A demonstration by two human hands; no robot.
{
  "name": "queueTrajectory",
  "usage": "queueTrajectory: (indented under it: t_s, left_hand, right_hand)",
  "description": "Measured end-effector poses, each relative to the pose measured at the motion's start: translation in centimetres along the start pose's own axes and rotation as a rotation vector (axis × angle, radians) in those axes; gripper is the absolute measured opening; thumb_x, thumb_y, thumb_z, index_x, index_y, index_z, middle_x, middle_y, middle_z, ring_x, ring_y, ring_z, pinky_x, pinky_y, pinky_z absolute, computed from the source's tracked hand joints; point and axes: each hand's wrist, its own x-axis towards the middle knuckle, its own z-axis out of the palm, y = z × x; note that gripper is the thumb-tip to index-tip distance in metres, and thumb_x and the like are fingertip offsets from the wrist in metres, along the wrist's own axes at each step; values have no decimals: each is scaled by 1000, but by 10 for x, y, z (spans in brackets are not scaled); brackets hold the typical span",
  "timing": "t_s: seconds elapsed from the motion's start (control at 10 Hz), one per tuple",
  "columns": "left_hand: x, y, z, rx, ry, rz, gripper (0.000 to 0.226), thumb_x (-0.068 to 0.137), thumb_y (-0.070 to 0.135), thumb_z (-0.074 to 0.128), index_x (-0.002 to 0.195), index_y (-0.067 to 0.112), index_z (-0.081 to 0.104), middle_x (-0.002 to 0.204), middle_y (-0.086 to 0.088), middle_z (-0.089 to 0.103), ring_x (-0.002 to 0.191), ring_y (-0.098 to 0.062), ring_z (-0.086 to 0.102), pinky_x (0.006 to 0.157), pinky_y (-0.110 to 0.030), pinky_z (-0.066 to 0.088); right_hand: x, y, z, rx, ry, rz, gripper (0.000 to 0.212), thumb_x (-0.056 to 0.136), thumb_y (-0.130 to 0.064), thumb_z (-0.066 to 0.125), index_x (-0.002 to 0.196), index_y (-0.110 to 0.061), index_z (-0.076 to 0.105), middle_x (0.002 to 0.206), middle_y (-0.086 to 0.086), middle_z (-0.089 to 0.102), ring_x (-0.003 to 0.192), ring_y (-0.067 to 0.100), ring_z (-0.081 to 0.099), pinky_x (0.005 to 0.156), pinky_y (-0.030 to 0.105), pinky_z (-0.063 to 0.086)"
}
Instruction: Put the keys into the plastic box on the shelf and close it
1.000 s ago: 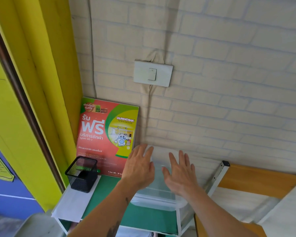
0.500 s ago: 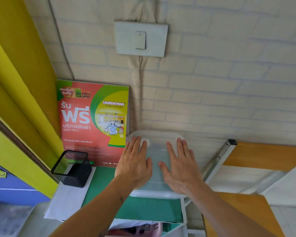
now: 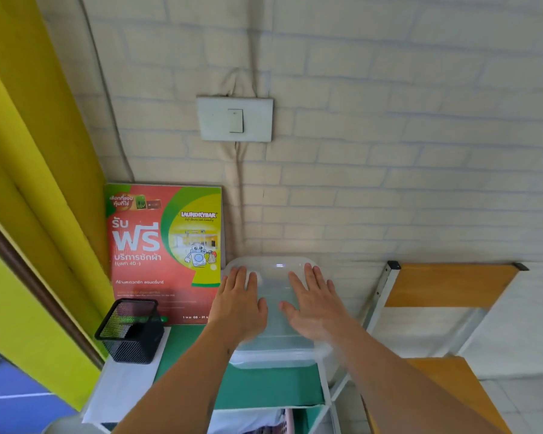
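A clear plastic box (image 3: 275,349) with its lid on sits on the green top of the shelf (image 3: 264,386), against the brick-pattern wall. My left hand (image 3: 239,305) lies flat on the left half of the lid, fingers spread. Flat on the right half rests my right hand (image 3: 314,303), palm down. Both hands press on the lid and grip nothing. The keys are not visible; the hands and the cloudy plastic hide the inside of the box.
A red and green laundry poster (image 3: 165,255) leans on the wall left of the box. A black mesh pen holder (image 3: 131,332) stands on white paper at the shelf's left. A wooden folding frame (image 3: 445,285) is to the right. A light switch (image 3: 235,119) is above.
The view shifted as my head moved. My hands have spread slightly apart across the lid and stay flat on it.
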Motion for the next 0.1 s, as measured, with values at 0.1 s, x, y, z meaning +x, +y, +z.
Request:
queueTrajectory:
  t_s: [0.1]
  left_hand:
    - [5, 6, -11, 39, -16, -4, 65, 93, 35, 37, 148, 5, 24, 156, -16, 25, 147, -31, 17, 120, -43, 18]
  right_hand:
    - [-2, -1, -16, 29, 13, -7, 72, 97, -57, 27, 156, -27, -2, 163, 8, -17, 150, 26, -15, 121, 47, -3]
